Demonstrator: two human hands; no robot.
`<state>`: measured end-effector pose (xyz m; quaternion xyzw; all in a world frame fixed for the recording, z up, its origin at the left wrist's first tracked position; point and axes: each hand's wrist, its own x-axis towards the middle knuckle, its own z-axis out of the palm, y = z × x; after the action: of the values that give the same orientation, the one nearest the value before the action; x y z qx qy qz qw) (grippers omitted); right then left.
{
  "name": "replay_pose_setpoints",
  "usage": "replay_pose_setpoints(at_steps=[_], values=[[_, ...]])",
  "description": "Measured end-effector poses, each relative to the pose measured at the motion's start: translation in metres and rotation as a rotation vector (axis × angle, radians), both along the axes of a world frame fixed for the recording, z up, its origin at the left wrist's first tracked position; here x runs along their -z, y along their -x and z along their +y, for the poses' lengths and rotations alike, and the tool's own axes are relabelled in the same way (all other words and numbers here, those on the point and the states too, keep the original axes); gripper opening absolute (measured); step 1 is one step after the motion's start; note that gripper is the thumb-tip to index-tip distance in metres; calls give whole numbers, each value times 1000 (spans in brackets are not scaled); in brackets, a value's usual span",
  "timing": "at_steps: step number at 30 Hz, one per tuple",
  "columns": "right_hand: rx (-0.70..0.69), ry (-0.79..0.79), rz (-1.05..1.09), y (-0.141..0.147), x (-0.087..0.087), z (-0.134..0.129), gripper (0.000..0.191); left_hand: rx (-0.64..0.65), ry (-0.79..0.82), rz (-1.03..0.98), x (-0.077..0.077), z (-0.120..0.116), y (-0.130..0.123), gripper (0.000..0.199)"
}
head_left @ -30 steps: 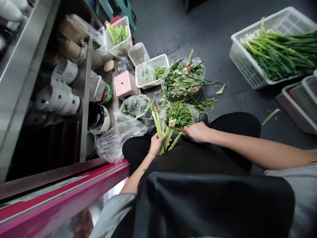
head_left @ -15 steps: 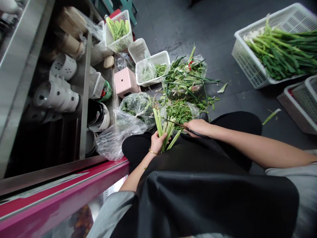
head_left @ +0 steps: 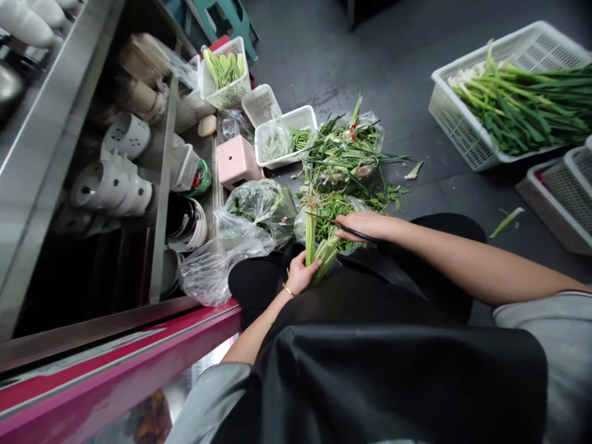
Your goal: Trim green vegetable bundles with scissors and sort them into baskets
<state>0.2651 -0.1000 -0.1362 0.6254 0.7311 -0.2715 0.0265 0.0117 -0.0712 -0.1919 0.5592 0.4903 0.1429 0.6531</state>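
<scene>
Dark grey flooring [head_left: 416, 185] is being used as the work area, with trimmed greens [head_left: 345, 154] being piled in front of the seated person's knees beside a pink stool [head_left: 235, 161] and a white basket [head_left: 284, 135]. A bundle of green stalks [head_left: 317, 246] is being gripped by the left hand [head_left: 300, 275], the fingers [head_left: 311, 266] being closed around its lower end just above the lap. The bundle's long axis is being kept nearly upright in the view, leaning slightly away from the body, with its cut tops being pointed toward the pile. A dark thin blade or scissors [head_left: 345, 228] is being held in the right hand [head_left: 365, 225], whose fingers are being wrapped around the handle; the tip is being directed leftward across the upper part of the stalks, so the right hand is being kept nearer their tops and the left nearer their bases. A large white basket of long green onions [head_left: 518, 105] is being kept well apart on the right.
</scene>
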Motion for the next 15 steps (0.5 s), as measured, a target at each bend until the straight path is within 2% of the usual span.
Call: replay_pose_setpoints(at_steps=[5, 9, 13, 15], values=[[-56, -24, 57, -10, 13, 0, 36, 106, 184, -83, 0, -4, -2, 48], [67, -61, 43, -13, 23, -12, 32, 132, 221, -88, 2, -2, -1, 51], [122, 45, 201, -20, 21, -20, 32, 107, 276, -72, 5, 3, 1, 55], [205, 110, 311, -27, 17, -24, 34, 92, 305, -42, 8, 6, 2, 57]])
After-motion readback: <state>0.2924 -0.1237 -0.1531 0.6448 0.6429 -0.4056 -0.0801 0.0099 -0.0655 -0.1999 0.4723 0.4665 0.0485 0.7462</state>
